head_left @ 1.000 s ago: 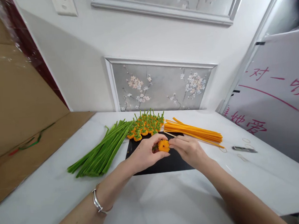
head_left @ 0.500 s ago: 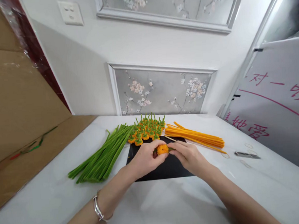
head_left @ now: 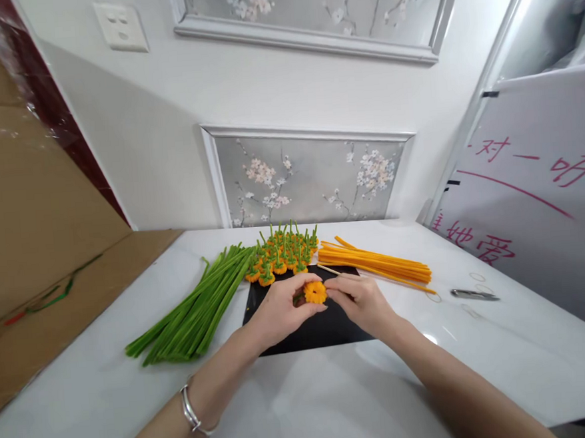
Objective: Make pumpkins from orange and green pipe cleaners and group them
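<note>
Over the black mat (head_left: pixel 300 335), my left hand (head_left: pixel 281 310) grips a small orange fuzzy pipe-cleaner flower (head_left: pixel 314 292) between thumb and fingers. The flower's round, ruffled face with a dark centre is turned towards me, and a bit of green shows behind it. My right hand (head_left: pixel 363 301) is closed in a pinch at the flower's right edge; its fingertips partly hide what they hold. A thin pale stick (head_left: pixel 328 269) reaches out above my right fingers. Whether that hand holds the stick or it lies behind, I cannot tell.
Finished-looking orange flowers with green stems (head_left: pixel 285 251) stand clustered behind the mat. Green pipe cleaners (head_left: pixel 193 312) lie left, orange ones (head_left: pixel 376 263) right. Nail clippers (head_left: pixel 475 294) and thin elastic loops (head_left: pixel 477 277) are farther right on the white table (head_left: pixel 325 403). Cardboard (head_left: pixel 36 217) stands left.
The orange flower has turned so its face points more towards me. My right fingers have shifted from the green part beside it to its edge. The whole view has moved slightly.
</note>
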Available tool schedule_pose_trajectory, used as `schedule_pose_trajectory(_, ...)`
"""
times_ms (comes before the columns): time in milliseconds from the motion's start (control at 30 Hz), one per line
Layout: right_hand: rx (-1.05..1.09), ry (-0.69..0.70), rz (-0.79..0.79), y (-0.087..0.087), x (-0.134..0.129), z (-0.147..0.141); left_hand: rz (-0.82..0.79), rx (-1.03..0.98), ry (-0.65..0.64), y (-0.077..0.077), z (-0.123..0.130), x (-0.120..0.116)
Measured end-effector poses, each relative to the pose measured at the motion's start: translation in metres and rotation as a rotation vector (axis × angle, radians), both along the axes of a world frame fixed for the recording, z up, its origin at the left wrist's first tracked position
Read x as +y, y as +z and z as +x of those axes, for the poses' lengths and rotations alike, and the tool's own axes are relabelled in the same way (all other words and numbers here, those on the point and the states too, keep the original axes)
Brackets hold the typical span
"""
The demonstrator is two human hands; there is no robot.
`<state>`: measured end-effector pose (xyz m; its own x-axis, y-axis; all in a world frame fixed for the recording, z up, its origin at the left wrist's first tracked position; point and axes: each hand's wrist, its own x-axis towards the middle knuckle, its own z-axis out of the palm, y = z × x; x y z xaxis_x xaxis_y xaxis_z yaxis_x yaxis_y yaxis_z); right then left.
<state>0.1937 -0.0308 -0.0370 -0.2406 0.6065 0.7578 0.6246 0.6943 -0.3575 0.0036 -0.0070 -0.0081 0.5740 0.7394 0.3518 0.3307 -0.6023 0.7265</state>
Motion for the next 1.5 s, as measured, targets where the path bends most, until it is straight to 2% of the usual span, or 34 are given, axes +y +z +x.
schedule_pose_trajectory(67,0.008,0.032,-0.025,0.001,-0.001,-0.001,0.083,0.073,0.019,0.003,0.0,-0.001)
schedule_pose_trajectory(167,-0.054,0.079,-0.087,0.003,-0.003,0.002,0.129,0.082,0.008,0.004,0.0,-0.002)
schedule_pose_trajectory(367,-0.135,0.05,-0.137,0.011,-0.007,0.011,0.167,0.066,0.008,0.001,-0.002,0.0)
schedule_pose_trajectory(667,-0.076,0.024,-0.161,0.014,-0.006,0.018,0.125,-0.004,-0.019,-0.003,-0.004,0.004)
schedule_pose_trajectory(900,-0.035,0.072,-0.224,0.012,-0.005,0.009,0.187,0.086,0.021,-0.001,-0.003,0.003)
schedule_pose_trajectory(967,-0.016,0.059,-0.193,0.01,-0.004,0.004,0.143,0.074,-0.01,0.001,-0.002,0.001)
schedule_pose_trajectory(1167,-0.014,0.003,-0.113,0.007,-0.003,0.001,-0.152,-0.126,-0.099,0.001,-0.001,0.003)
schedule_pose_trajectory(1300,-0.008,-0.078,-0.1,0.008,-0.005,0.002,-0.242,-0.248,-0.094,0.001,0.002,0.007)
schedule_pose_trajectory(1500,-0.044,-0.108,-0.104,0.005,-0.004,-0.001,-0.314,-0.366,-0.06,0.004,0.004,0.003)
